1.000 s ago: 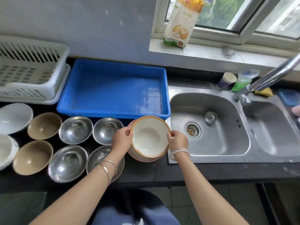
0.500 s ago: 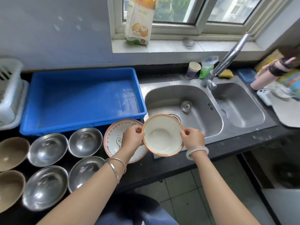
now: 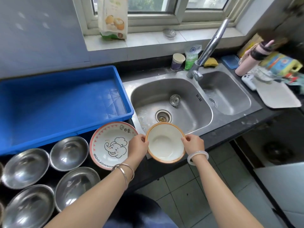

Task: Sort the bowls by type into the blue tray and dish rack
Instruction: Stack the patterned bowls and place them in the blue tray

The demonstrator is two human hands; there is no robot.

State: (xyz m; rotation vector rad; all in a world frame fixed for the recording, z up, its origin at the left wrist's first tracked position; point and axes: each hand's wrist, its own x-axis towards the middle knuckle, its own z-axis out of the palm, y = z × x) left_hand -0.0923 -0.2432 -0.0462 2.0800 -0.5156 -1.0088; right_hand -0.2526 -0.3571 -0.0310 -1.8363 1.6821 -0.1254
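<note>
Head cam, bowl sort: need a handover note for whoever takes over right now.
Left hand and right hand each grip the rim of the orange-rimmed bowl, held over the counter edge in front of the sink.
Elephant bowl and four steel bowls sit on the counter in front of the blue tray.
Done: no bowl in the visible part of the tray; dish rack out of view.
To do: place this bowl, then sort the rest by type.

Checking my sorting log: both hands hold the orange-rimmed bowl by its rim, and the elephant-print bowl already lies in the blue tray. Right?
Not quite. In the head view the elephant-print bowl lies on the counter in front of the blue tray, not in it. The left hand and right hand do hold the orange-rimmed bowl by its rim.
</note>
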